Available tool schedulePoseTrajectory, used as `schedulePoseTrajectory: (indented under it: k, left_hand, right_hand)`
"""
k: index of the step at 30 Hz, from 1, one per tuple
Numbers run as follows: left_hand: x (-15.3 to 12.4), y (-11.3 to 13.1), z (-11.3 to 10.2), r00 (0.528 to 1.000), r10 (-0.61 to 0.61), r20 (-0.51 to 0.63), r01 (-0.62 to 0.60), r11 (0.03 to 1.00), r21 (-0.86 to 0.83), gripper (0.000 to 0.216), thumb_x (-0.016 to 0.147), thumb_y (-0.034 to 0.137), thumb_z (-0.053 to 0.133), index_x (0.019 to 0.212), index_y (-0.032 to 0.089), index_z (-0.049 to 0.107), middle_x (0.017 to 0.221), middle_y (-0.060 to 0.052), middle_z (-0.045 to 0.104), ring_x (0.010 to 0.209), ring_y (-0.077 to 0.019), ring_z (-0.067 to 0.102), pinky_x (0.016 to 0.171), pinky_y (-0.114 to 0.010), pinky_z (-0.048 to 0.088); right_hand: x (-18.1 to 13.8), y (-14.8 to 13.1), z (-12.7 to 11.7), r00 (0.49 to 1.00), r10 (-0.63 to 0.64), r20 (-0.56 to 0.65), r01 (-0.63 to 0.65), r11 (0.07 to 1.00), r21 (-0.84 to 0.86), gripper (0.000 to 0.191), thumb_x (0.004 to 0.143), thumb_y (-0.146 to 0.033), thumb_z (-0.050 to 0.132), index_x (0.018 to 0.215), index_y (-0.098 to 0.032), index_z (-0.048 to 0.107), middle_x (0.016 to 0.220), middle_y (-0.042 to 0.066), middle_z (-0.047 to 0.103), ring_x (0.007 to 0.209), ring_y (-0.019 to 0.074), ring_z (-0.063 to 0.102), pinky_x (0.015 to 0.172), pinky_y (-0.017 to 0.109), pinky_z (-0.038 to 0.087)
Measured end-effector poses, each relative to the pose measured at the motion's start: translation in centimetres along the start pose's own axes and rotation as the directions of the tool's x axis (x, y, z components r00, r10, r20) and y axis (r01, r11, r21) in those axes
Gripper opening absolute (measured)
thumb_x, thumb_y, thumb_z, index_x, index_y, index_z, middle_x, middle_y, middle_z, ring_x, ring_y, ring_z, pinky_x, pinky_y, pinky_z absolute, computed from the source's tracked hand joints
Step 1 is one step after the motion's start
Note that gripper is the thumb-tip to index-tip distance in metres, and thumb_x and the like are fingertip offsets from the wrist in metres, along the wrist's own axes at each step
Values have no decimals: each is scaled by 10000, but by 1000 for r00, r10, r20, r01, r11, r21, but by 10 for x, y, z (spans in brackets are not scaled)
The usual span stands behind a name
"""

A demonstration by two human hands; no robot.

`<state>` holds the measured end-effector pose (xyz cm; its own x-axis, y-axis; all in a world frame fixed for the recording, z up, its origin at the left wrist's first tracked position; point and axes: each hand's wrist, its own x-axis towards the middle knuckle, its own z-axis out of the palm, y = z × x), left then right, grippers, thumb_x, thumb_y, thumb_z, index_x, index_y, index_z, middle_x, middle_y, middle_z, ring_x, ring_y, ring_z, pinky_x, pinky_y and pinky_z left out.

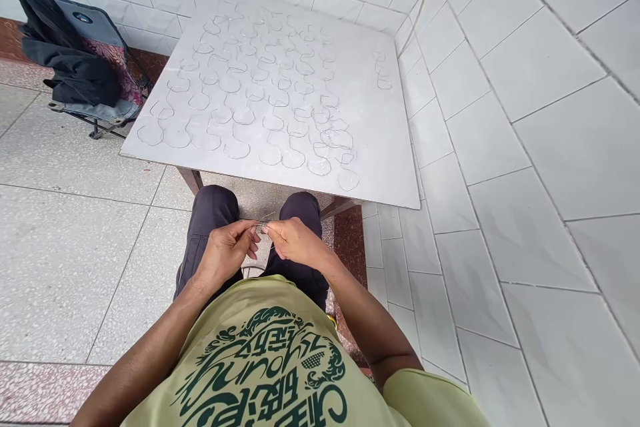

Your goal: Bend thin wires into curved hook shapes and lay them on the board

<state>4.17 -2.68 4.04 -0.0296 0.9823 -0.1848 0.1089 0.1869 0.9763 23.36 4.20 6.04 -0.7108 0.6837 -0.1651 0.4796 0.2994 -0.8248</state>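
Note:
My left hand (227, 250) and my right hand (295, 240) are held together over my lap, just below the table's near edge. Both pinch a thin clear wire or line (263, 221) that runs between their fingertips; its shape is too fine to make out. A white board table (400, 147) stands in front of my knees. Several clear curved hook-shaped loops (270, 100) lie in rows across it, with a few more loops (383, 70) set apart near its right edge.
A white tiled wall (525, 147) runs close along the table's right side. A folding chair with dark clothes and a bag (80, 60) stands at the far left. A thin cord (417, 10) hangs down the wall corner behind the table. Tiled floor (65, 247) stretches left.

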Motion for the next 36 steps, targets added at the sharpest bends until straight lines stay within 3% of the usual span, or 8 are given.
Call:
schedulePoseTrajectory:
  k: [5,10,14,17,20,26,36]
  left_hand:
    - [1,7,-2,997,-52,58,54,998,-36,376,933,481,710,1128,167,777,780,-24,706,590,-150,690,592,-281,615]
    - [2,14,-8,985,-76,154,92,991,-100,388,964,520,661,893,149,749,742,-29,689,561,-135,668,546,-258,597]
    - [3,16,-12,975,-102,195,137,976,-171,374,939,500,707,819,146,730,682,-12,668,501,-108,610,466,-224,546]
    - [3,14,-14,964,-117,237,176,954,-244,342,912,479,747,843,144,752,682,-10,659,502,-106,584,412,-216,523]
    - [4,11,-16,943,-152,296,247,916,-316,307,884,451,784,901,145,778,669,-4,651,477,-102,565,369,-207,497]
    - [5,9,-20,910,-203,362,344,856,-385,291,853,428,822,911,144,793,636,6,641,417,-83,527,329,-191,461]
    - [-2,10,-12,931,-200,305,329,822,-465,259,849,397,831,904,147,791,626,9,642,390,-67,497,298,-164,408]
  right_hand:
    - [0,2,-2,1000,19,7,-19,1000,-5,398,1090,-251,454,697,-200,491,466,-58,532,515,103,516,625,240,368]
    - [-3,0,-9,997,-1,79,0,1000,18,414,1100,-308,454,724,-181,572,494,-46,561,532,99,539,638,237,391]
    - [-2,11,-10,999,-24,23,19,977,211,294,1035,-427,600,1099,-172,733,776,3,707,654,112,609,639,230,430]
    - [3,23,-5,996,3,-86,36,891,453,421,934,-458,742,1249,-179,730,945,35,724,714,116,611,666,236,477]
    - [6,28,0,993,-19,-114,86,782,617,364,917,-453,766,1141,-167,791,898,44,730,735,132,625,672,252,502]
    - [7,28,5,986,-107,-130,169,666,726,355,929,-474,762,1102,-169,816,972,81,765,836,178,687,705,291,536]
    - [12,24,27,961,-31,-276,250,531,810,341,923,-502,761,918,-162,794,870,77,752,734,176,666,687,317,540]
